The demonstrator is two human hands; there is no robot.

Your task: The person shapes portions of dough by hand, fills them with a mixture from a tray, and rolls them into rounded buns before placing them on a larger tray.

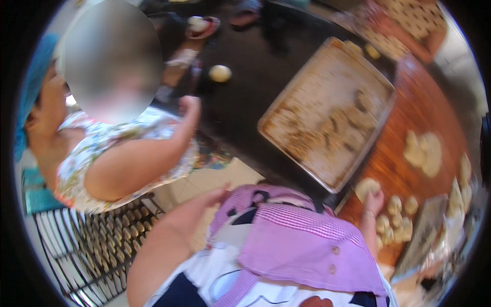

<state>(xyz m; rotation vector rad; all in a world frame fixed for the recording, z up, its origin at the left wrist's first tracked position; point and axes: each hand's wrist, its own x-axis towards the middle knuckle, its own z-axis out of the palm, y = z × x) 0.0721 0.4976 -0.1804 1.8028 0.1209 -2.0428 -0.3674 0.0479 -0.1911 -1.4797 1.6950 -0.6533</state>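
Note:
At the near edge of the brown wooden board, my right hand [375, 202] grips the edge of a flat, pale dough round [366, 189]. Several small dough pieces [396, 220] lie on the wood just beside that wrist. Farther off on the same board rests a larger flattened dough lump [423, 152]. My left hand [220, 195] is down at the side of my purple apron [302, 240], away from the table; its fingers are blurred and partly hidden, so their pose is unclear.
A stained metal baking tray [307, 97] with brown crumbs lies on the black tabletop [240, 107]. Left of it sits a dough ball [220, 73]. A co-worker's bent arm [148, 158] is at the left, above a rack [112, 240] of small pieces. Another person's arm [414, 46] appears far right.

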